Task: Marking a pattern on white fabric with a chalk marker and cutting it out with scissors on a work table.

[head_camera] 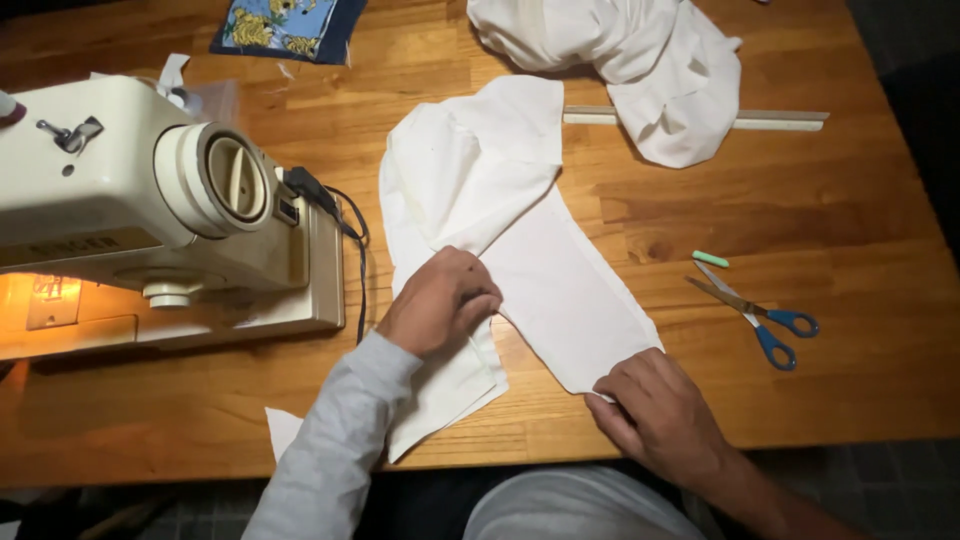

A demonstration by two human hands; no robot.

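Observation:
A piece of white fabric (545, 275) lies folded across the wooden table (760, 210). My left hand (440, 300) presses down on the fold near the middle of the cloth, fingers curled on it. At the front table edge, my right hand (655, 405) pinches the near corner of the same fabric strip. A second layer of white cloth (450, 385) sticks out under my left wrist.
A cream sewing machine (150, 200) with its lamp lit stands at the left, its black cord (345, 225) trailing beside the fabric. Blue-handled scissors (755, 312) and a small green chalk (710, 259) lie at the right. More white cloth (640, 60) covers a pale ruler (780, 120). Patterned blue fabric (285, 25) sits far back.

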